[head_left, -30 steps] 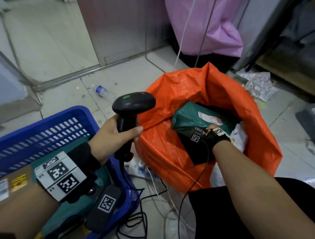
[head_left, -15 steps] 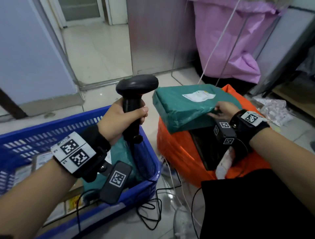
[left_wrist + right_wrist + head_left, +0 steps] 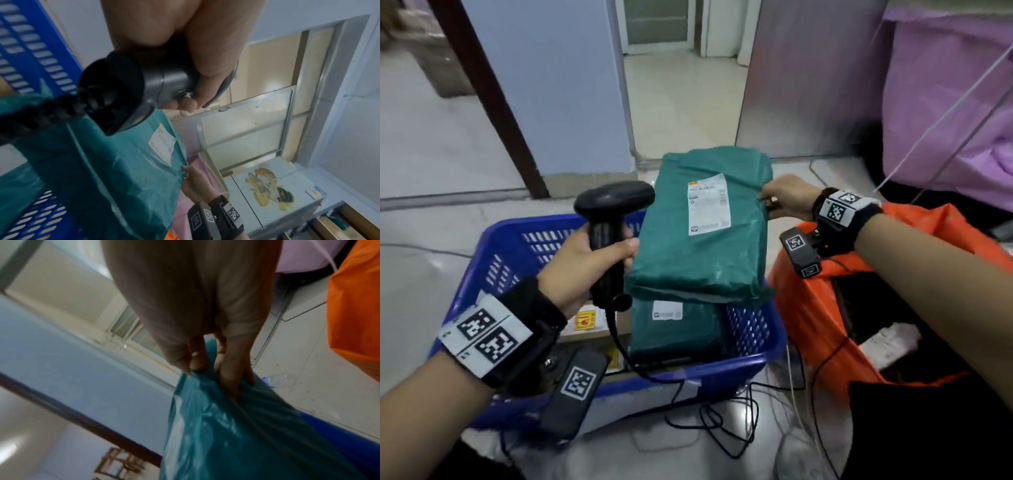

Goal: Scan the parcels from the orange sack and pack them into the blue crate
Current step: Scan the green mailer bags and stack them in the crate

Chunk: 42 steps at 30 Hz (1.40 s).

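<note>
Left hand [image 3: 582, 260] wraps its fingers round the grip of one black scanner [image 3: 613, 219], upright above the blue crate [image 3: 517, 246], head pointing toward the parcel. Right hand [image 3: 787, 198] pinches the right edge of a green parcel [image 3: 702, 246], thumb on top, fingers under, holding it above the crate's right half, white label [image 3: 709, 205] facing up. Two green parcels counted: one held, one second parcel [image 3: 674, 332] lying inside the crate below it. One orange sack [image 3: 811, 308] just right of the crate.
</note>
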Tool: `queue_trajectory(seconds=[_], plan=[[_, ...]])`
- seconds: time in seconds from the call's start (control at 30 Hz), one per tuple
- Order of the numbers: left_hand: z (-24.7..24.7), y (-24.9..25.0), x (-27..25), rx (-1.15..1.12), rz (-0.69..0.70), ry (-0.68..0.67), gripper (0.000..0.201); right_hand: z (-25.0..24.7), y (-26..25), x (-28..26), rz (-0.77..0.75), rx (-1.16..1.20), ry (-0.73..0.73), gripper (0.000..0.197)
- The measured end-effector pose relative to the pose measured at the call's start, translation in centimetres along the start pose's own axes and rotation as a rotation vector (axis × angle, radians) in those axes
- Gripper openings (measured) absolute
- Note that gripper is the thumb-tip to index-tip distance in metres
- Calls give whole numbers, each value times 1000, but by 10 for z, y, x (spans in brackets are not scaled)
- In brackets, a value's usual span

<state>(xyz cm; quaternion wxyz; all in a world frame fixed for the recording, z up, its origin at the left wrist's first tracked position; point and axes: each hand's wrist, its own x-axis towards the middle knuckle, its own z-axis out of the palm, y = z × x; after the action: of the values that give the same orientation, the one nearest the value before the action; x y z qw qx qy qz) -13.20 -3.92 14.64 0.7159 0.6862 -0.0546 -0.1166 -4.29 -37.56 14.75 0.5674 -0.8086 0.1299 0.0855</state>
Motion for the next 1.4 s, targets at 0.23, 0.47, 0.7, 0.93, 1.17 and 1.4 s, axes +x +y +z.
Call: queue_trajectory(seconds=[0.23,0.47,0.7,0.93,1.17,1.4], plan=[[-37,-33,-10,75,-81,60,6,62,36,41,10,-272,-162,24],[-35,-49,0,136,-143,41,7,86,62,46,-45,-272,-137,11],[-20,-66,11,135,-213,48,9,95,98,41,-152,-67,1,12],[-7,-72,17,110,-269,58,11,96,103,40,-198,-63,-17,25],[-1,-69,18,88,-269,70,10,95,102,40,-215,-70,-31,28],[-4,-62,16,46,-258,50,9,83,92,40,-143,-82,-133,30]])
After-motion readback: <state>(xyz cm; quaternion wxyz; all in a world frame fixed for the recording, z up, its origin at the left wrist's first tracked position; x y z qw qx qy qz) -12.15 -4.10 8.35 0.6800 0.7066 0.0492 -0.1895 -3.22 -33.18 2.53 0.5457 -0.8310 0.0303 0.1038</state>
